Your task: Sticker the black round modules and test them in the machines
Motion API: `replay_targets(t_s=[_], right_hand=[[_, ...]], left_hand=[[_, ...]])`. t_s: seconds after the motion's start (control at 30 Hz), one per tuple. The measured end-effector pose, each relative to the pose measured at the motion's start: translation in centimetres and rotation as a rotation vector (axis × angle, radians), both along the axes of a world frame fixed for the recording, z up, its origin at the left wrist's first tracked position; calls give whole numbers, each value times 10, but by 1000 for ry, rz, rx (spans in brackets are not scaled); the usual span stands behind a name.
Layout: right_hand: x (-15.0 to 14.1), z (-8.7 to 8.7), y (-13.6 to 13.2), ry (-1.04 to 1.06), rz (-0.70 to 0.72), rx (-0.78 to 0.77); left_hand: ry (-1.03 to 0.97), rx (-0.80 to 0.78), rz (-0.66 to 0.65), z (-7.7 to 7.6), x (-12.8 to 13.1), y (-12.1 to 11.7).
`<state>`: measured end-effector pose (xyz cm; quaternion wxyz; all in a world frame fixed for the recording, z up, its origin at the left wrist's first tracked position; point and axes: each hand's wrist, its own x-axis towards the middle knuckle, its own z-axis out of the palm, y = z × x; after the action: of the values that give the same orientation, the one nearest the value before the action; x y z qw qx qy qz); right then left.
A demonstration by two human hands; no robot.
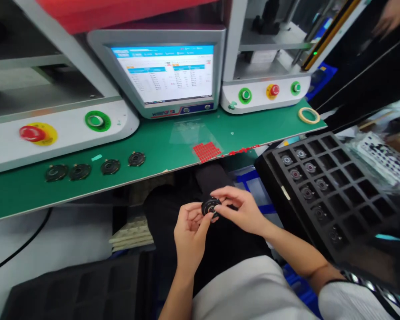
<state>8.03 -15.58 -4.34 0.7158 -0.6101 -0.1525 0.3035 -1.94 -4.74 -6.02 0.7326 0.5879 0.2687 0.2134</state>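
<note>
Left hand: curled, fingers and thumb closed on the lower left edge of a small black disc. Right hand: fingers pinched on the upper right edge of the same disc, so both hands grip the one item. Disc: round, with no long axis, face turned up toward the head camera, held between the hands above a dark trouser leg and below the front edge of a green bench mat. Neither hand is clearly nearer; the right hand's fingers reach further over its face. To the right: a black compartment tray, with similar discs in its cells, the right forearm just beside its lower edge. On the mat, well left of the hands: four dark discs in a row. Also on the mat: a roll of tape. Upper right corner: another person's hand, well apart.
</note>
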Motion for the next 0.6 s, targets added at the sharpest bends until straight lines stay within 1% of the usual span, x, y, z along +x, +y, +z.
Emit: replay_targets(t_s=[0.03, 0.07, 0.1, 0.13, 0.17, 0.2, 0.27, 0.33, 0.37, 0.4, 0.43, 0.5, 0.53, 0.6], right_hand=[[-5, 1, -4, -45, 76, -18], [-7, 0, -9, -85, 122, -40], [-7, -2, -17, -133, 120, -78], [-5, -3, -28, -191, 79, -135], [-1, -5, -44, -255, 4, -209], [6, -6, -64, -318, -99, -297], [22, -5, -116, -412, -373, -482], [41, -5, -176, -464, -667, -628], [49, -6, -205, -486, -795, -703], [56, -9, -232, -493, -889, -781], [62, -13, -255, -487, -954, -859], [66, -25, -287, -466, -1002, -1005], [66, -30, -297, -459, -995, -1070], [63, -38, -305, -472, -940, -1184]], left_hand=[[5, -20, -37, -1, 0, -3], [16, -31, -82, -3, 0, -7], [31, -33, -143, -5, 0, -11], [50, -23, -216, -8, 1, -14], [69, 2, -294, -10, 2, -18], [88, 43, -368, -13, 3, -21], [112, 152, -468, -17, 5, -24], [117, 238, -494, -20, 6, -25], [120, 261, -498, -21, 7, -24], [124, 273, -501, -22, 7, -22], [129, 279, -507, -22, 7, -21], [132, 283, -519, -22, 8, -18], [133, 285, -524, -22, 8, -17], [134, 297, -519, -22, 7, -15]])
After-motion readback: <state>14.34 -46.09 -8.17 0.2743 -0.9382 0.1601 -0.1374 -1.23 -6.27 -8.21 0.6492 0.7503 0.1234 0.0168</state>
